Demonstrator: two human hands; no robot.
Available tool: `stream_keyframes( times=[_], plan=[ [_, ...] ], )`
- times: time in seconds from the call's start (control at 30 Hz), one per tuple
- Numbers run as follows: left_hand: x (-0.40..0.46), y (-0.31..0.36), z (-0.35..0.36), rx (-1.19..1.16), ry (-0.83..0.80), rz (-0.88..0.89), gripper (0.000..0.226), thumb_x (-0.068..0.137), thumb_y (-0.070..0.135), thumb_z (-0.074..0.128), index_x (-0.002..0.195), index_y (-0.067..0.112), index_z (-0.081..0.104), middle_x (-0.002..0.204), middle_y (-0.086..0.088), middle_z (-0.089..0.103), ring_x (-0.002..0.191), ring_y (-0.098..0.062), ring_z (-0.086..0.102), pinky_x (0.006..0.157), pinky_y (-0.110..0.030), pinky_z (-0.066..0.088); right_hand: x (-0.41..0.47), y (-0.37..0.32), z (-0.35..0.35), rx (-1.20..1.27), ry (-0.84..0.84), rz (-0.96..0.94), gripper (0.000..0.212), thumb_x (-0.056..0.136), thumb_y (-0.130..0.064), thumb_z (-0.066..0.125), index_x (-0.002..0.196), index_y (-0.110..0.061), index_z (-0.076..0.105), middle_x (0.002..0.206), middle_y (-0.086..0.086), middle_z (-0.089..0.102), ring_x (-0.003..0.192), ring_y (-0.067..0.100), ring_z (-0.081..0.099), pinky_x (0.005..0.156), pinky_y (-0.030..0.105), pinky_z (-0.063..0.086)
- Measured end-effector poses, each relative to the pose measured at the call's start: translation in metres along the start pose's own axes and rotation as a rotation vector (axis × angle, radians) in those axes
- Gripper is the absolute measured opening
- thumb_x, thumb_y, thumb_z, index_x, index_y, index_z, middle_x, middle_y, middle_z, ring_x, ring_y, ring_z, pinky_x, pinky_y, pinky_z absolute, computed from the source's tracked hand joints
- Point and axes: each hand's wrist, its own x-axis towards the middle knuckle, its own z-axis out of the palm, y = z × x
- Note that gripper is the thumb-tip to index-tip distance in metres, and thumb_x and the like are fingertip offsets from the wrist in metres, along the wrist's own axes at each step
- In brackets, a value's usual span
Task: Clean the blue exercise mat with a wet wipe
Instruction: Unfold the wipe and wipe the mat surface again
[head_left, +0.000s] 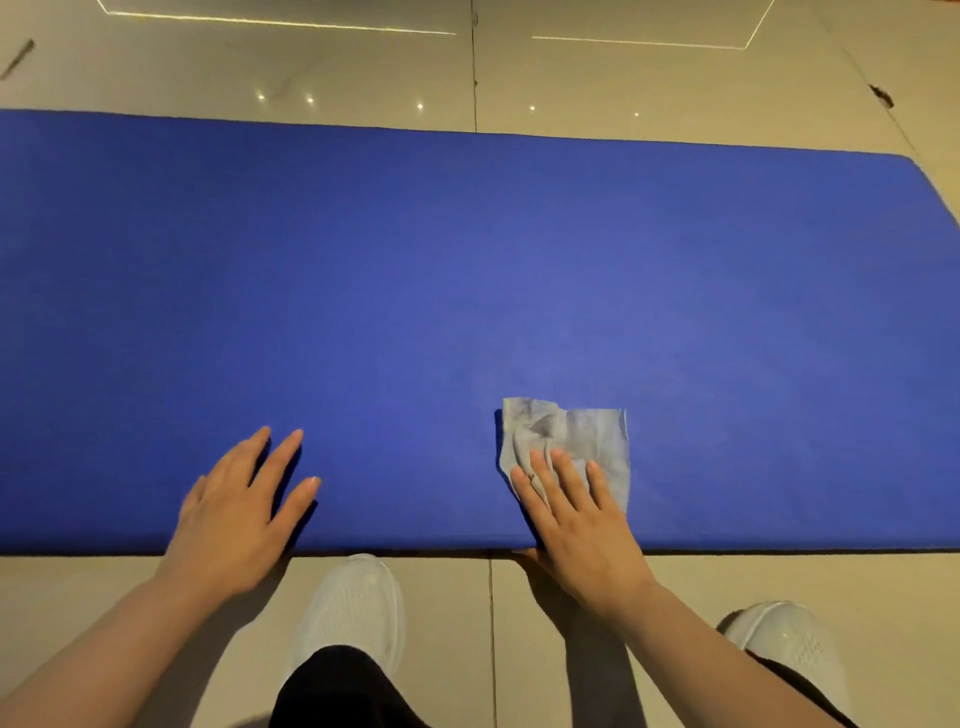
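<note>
Blue foam exercise mat (467, 270) being wiped: a crumpled grey wet wipe (571, 441) is pressed near its front edge by the flat-fingered right hand (576, 519); the left hand (239, 509) is spread flat as a brace. A stroke towards the far edge seems required next.

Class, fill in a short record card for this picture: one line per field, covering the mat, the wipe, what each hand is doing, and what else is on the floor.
surface: blue exercise mat lying flat on a tiled floor
wipe: crumpled wet wipe on the mat, near its front edge
right hand: straight fingers pressing on the wipe
left hand: flat on the bare mat, fingers spread, holding nothing
feet: two white shoes on the floor, just off the mat
</note>
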Motion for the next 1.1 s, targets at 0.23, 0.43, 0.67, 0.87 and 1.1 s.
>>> stream_keyframes(
  times=[0.23,0.43,0.67,0.87,1.1],
  plan=[
    [-0.010,0.006,-0.020,0.103,0.033,0.289,0.071,0.096,0.068,0.014,0.146,0.026,0.043,0.148,-0.005,0.046,0.136,-0.025,0.037,0.112,-0.052,0.023,0.015,0.023,-0.093,-0.097,0.181,-0.286,0.044,0.089,-0.031,0.060,0.121,-0.002,0.065,0.109,0.019,0.071,0.100,0.035,0.069,0.072,0.041,0.059],
    [-0.009,0.045,-0.062,0.157,0.179,0.402,0.088,0.084,0.082,0.023,0.134,0.017,0.056,0.131,-0.016,0.060,0.118,-0.038,0.059,0.096,-0.059,0.044,0.016,0.057,-0.165,-0.122,0.269,-0.373,0.052,0.103,-0.032,0.029,0.107,-0.001,0.071,0.091,0.014,0.073,0.083,0.032,0.072,0.052,0.034,0.056],
    [-0.020,0.141,-0.031,0.149,0.074,0.489,0.084,0.087,0.077,0.020,0.125,0.018,0.067,0.120,-0.017,0.067,0.108,-0.037,0.065,0.088,-0.056,0.051,-0.052,0.135,-0.168,-0.129,0.115,-0.231,0.057,0.106,-0.041,0.016,0.125,-0.009,0.059,0.107,0.012,0.073,0.095,0.030,0.072,0.052,0.034,0.058],
    [-0.019,0.167,0.022,0.377,-0.110,0.609,0.075,0.080,0.077,0.032,0.111,0.024,0.075,0.108,-0.013,0.072,0.094,-0.034,0.071,0.059,-0.041,0.059,-0.113,0.127,-0.107,0.015,-0.196,0.076,0.069,0.083,-0.024,0.076,0.144,-0.018,0.045,0.142,0.008,0.053,0.125,0.025,0.057,0.082,0.029,0.055],
    [-0.001,0.137,0.039,0.290,-0.161,0.614,0.092,0.077,0.088,0.025,0.141,0.027,0.051,0.147,-0.007,0.047,0.131,-0.030,0.049,0.094,-0.054,0.047,-0.093,0.072,-0.043,0.329,-0.435,0.381,0.119,0.056,-0.088,-0.025,0.156,-0.026,-0.008,0.163,0.000,-0.013,0.150,0.024,-0.013,0.117,0.033,-0.010]
  ],
)
